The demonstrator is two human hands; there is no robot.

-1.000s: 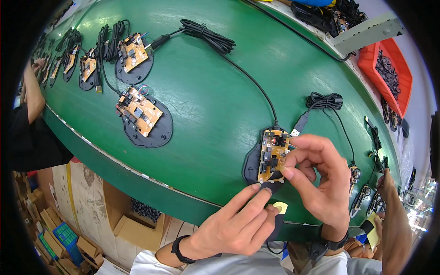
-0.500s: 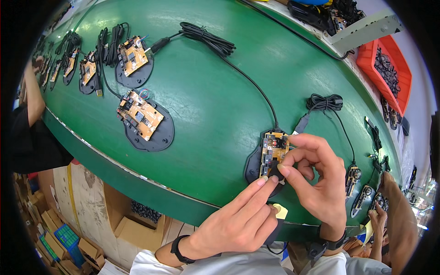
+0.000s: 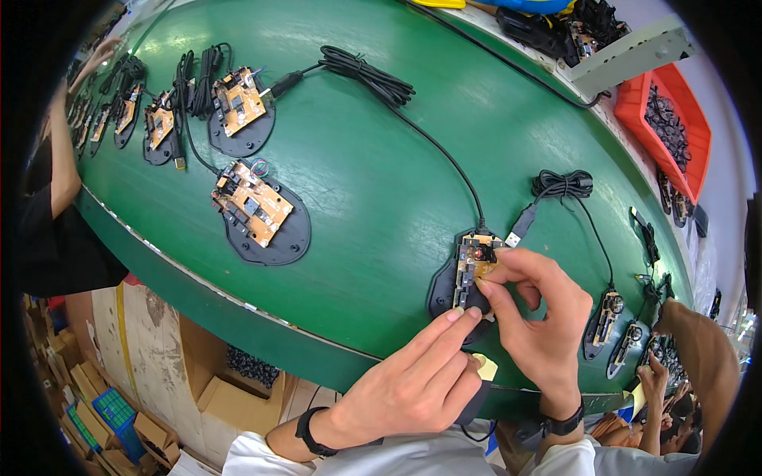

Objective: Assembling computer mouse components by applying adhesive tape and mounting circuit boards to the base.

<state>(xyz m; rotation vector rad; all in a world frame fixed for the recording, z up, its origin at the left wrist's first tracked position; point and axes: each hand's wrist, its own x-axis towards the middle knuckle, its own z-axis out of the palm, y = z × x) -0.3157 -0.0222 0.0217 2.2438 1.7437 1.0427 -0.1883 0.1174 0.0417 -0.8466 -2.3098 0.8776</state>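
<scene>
A black computer mouse base [image 3: 443, 292] with a tan circuit board [image 3: 468, 255] lies on the green work surface in front of me, its cable running away from its far end. The fingers of my left hand [image 3: 409, 385] are held together, their tips pressing on the near end of the base and board. My right hand [image 3: 544, 317] is over the board's right side, thumb and index finger pinched at it. Whatever is between these two fingertips is hidden. A small dark part [image 3: 479, 299] shows by the fingertips on the board.
More mouse bases with boards, such as one base [image 3: 278, 238], stand to the left. Others [image 3: 605, 317] lie right, near another person's hand [image 3: 655, 381]. A coiled USB cable [image 3: 562, 184] lies beyond my right hand. A red bin [image 3: 627, 103] holds small dark parts. Another person's arm [image 3: 62, 159] is far left.
The mouse bases and cables on the green surface have shifted slightly right. My right hand has moved a little lower, its pinch closing in on the board. My left hand stays nearly still.
</scene>
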